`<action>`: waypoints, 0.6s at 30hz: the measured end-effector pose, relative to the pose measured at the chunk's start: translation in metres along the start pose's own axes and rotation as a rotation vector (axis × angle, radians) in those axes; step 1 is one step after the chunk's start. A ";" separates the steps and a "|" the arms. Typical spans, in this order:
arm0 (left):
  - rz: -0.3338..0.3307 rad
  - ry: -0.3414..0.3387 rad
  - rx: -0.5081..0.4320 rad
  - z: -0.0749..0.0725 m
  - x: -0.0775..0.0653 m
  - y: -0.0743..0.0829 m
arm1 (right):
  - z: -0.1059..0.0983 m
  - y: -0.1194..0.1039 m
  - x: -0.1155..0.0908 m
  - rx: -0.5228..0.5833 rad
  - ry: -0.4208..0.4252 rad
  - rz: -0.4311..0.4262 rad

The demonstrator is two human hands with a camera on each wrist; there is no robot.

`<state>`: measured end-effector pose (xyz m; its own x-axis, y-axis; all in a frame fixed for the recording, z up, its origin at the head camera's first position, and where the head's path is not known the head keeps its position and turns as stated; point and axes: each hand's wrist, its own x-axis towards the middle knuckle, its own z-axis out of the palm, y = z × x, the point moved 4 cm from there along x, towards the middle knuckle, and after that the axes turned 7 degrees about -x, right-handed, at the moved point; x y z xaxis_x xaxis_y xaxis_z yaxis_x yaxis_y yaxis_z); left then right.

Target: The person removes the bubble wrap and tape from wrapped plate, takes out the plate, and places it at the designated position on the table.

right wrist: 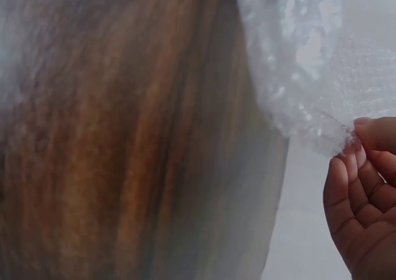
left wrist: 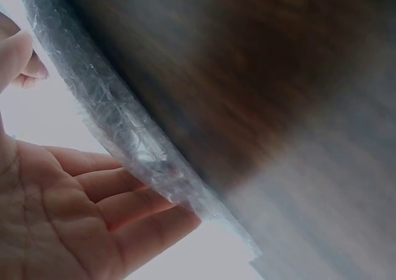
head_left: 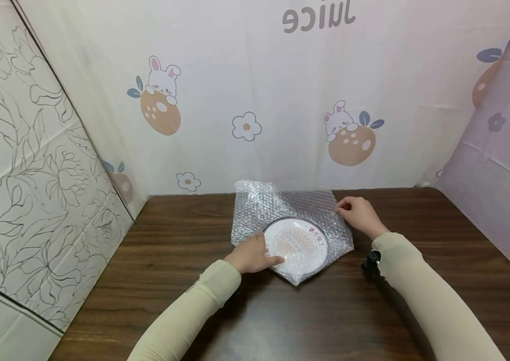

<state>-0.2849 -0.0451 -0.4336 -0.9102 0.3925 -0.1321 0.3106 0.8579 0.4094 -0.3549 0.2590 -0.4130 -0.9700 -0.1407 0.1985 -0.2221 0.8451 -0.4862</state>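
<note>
A round white plate [head_left: 299,240] with a dark rim, red lettering and a fan-shaped pattern lies on a sheet of bubble wrap [head_left: 255,205]. A clear layer of the wrap appears folded over its lower part. My left hand [head_left: 251,253] rests at the plate's left side, thumb stretched over its face. In the left wrist view, the straight fingers [left wrist: 133,215] touch the wrap's edge. My right hand [head_left: 359,214] pinches the sheet's right corner [right wrist: 331,135] between thumb and fingertips, seen closely in the right wrist view.
Under the sheet is a dark wood-grain table [head_left: 182,235]. A patterned curtain [head_left: 282,100] hangs behind it, and flower-print panels [head_left: 47,150] stand on the left. A lilac curtain [head_left: 498,185] borders the right side. A small black device [head_left: 372,263] sits at the right wrist.
</note>
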 end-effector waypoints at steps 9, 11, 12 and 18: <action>0.026 0.003 -0.002 0.000 0.001 -0.002 | 0.011 0.012 0.005 -0.009 -0.053 0.053; 0.026 0.001 -0.001 0.000 0.001 -0.003 | 0.014 0.014 0.006 -0.013 -0.072 0.067; 0.027 -0.001 -0.002 0.000 0.002 -0.003 | 0.015 0.015 0.006 -0.016 -0.080 0.070; 0.020 -0.011 -0.008 0.001 0.002 -0.004 | 0.018 0.015 0.007 -0.041 -0.102 0.087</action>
<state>-0.2882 -0.0472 -0.4360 -0.9005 0.4136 -0.1340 0.3268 0.8472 0.4188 -0.3668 0.2616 -0.4340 -0.9908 -0.1163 0.0686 -0.1348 0.8764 -0.4623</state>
